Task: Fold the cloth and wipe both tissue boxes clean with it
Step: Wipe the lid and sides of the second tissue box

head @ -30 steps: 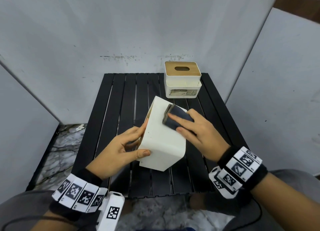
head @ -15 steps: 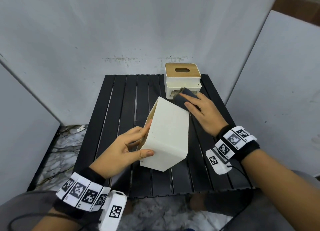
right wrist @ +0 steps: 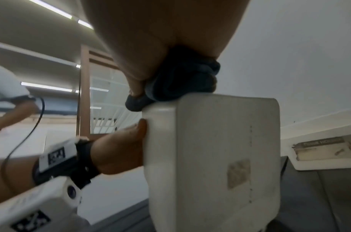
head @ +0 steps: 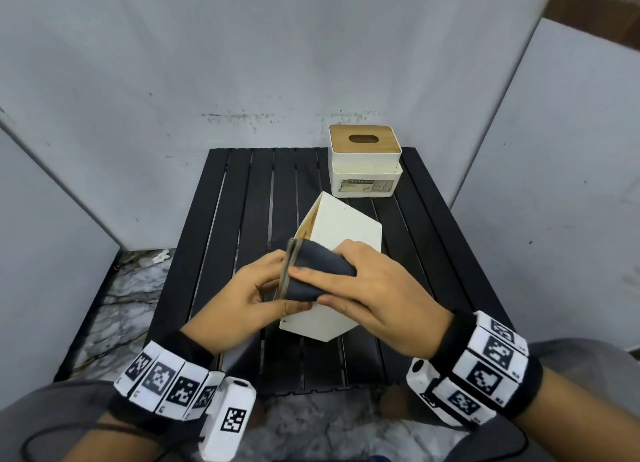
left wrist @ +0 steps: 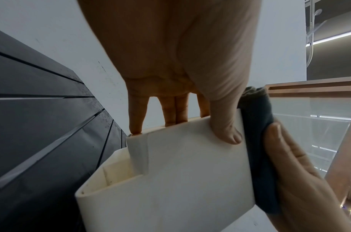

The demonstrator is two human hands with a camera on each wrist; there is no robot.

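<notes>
A white tissue box lies tipped on its side in the middle of the black slatted table. My left hand grips its near left end, thumb on the near face and fingers on the wooden-lid side. The folded dark cloth lies on the box's upper face near that end. My right hand holds the cloth between fingers and thumb and presses it on the box. The second tissue box, white with a wooden lid, stands upright at the back right.
Grey panels wall the table on the left, back and right. Marble floor shows past the table's left edge. In the right wrist view the second box is close on the right, and another person is far behind.
My right hand has drawn the cloth from the box's far right edge back toward me to its near left end. My left hand still holds the box in the same tilt.
</notes>
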